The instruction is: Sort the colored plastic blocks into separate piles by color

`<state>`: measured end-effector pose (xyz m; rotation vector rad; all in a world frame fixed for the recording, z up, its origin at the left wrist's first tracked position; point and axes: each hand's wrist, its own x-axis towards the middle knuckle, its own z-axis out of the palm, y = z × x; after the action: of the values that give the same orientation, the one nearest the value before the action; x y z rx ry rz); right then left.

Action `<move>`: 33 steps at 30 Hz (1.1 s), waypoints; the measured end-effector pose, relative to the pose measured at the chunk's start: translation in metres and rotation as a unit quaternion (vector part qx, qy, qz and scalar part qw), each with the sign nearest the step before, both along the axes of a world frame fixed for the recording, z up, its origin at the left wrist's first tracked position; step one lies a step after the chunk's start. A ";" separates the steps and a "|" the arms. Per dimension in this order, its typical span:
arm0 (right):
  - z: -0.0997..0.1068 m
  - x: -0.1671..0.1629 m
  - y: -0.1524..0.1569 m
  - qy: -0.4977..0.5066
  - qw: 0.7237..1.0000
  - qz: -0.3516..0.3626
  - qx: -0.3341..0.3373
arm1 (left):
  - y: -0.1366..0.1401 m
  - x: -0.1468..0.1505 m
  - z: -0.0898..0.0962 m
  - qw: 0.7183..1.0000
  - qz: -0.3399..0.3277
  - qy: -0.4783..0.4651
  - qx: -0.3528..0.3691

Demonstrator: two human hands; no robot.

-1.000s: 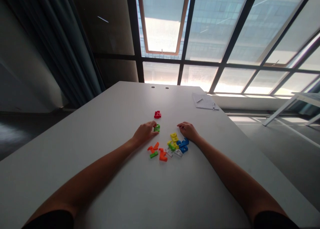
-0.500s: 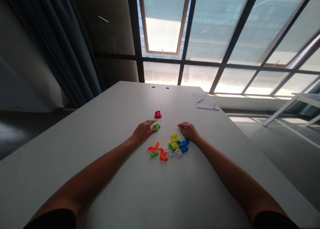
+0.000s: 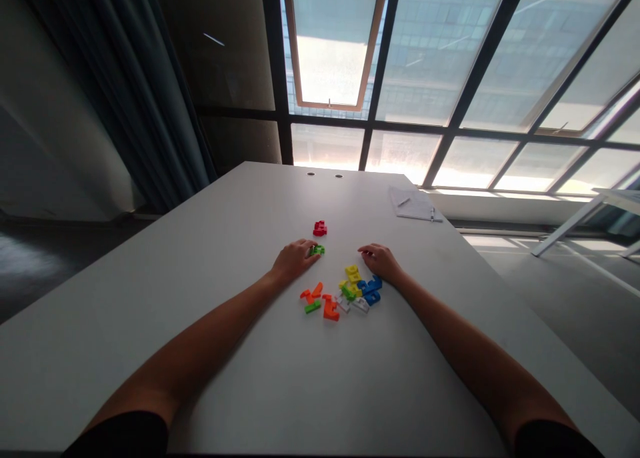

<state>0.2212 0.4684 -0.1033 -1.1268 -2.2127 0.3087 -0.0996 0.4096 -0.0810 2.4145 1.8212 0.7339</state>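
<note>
We've our L hand (image 3: 296, 258) around the green block (image 3: 319, 250), nr the red block (image 3: 320, 229) on the worktop (image 3: 300, 391); can't tell if it's gripped. Our R hand (image 3: 381, 259), loosely curled, is free nr the blue blocks (image 3: 371, 289).

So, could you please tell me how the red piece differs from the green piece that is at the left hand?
Colour: the red piece is red, while the green piece is bright green. Place: the red piece lies farther from the person than the green piece. Contact: the red piece lies apart from the left hand, whose fingers partly cover the green piece. Both are on the white table.
</note>
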 end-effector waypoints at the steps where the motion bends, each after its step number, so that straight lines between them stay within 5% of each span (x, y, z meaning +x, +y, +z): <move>1: 0.000 -0.001 0.000 0.004 1.000 -0.001 -0.004 | 0.000 0.000 0.000 1.000 0.001 0.000 0.001; 8: 0.029 -0.010 -0.013 0.042 0.996 0.035 -0.073 | 0.002 -0.002 -0.003 1.000 -0.005 -0.016 0.000; 13: 0.076 -0.027 -0.050 -0.121 0.951 0.218 -0.184 | 0.003 -0.003 -0.006 1.000 -0.007 -0.022 -0.003; 16: 0.088 -0.039 -0.074 -0.203 0.935 0.241 -0.165 | 0.004 -0.004 -0.007 1.000 -0.011 -0.028 -0.007; 20: 0.091 -0.047 -0.087 -0.213 0.941 0.230 -0.127 | 0.003 -0.003 -0.006 1.000 -0.017 -0.024 -0.002; 25: 0.090 -0.052 -0.065 -0.088 0.968 0.193 -0.137 | -0.001 0.002 -0.003 1.000 -0.014 -0.021 0.001; 30: 0.062 -0.076 -0.021 0.022 0.971 0.124 -0.205 | -0.003 0.003 0.001 1.000 -0.018 -0.021 -0.009; 33: 0.042 -0.086 -0.004 -0.005 0.981 0.092 -0.169 | -0.004 0.003 0.002 1.000 -0.020 -0.019 -0.014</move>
<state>0.1356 0.4643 -0.0611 -1.0938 -2.3350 0.7856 -0.0968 0.4054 -0.0786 2.3946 1.7526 0.7396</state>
